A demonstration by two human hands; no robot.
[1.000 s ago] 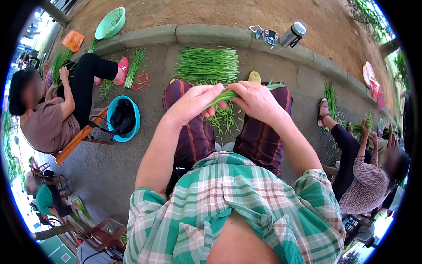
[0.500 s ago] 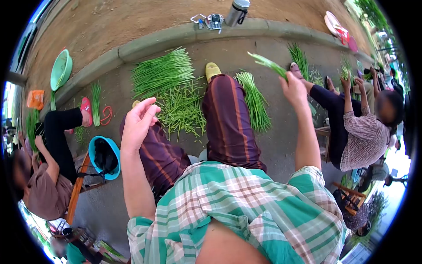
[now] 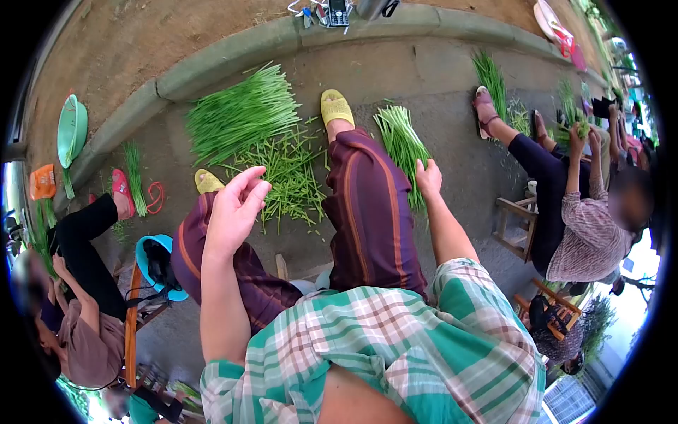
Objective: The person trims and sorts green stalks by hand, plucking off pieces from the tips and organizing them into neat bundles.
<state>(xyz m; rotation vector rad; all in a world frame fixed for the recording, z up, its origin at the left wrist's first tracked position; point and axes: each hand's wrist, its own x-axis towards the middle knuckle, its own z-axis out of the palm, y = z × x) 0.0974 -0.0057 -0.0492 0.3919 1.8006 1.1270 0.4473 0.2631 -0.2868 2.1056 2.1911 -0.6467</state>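
Note:
My left hand [image 3: 239, 212] is raised over my left knee, fingers loosely bent and apart, with nothing visible in it. My right hand [image 3: 428, 179] is low beside my right leg, closed at the side of a bundle of long green stalks [image 3: 397, 134] with pale ends. The bundle hides part of its fingers. On the ground ahead of my left hand lies a wide pile of long green stalks [image 3: 236, 113]. Nearer my legs, short cut stalk pieces [image 3: 286, 177] are scattered between my feet.
A concrete curb [image 3: 233, 60] runs across the front, with a phone [image 3: 339, 13] and keys on it. On the left are a seated person, a blue basin [image 3: 144, 268], a wooden bench [image 3: 131, 318] and a green basin [image 3: 72, 131]. Another seated person [image 3: 590, 226] handles stalks on the right.
My right hand has come down and inward from the right, bringing its handful of stalks to the bundle beside my leg. My left hand has shifted slightly. The view has tilted and shifted.

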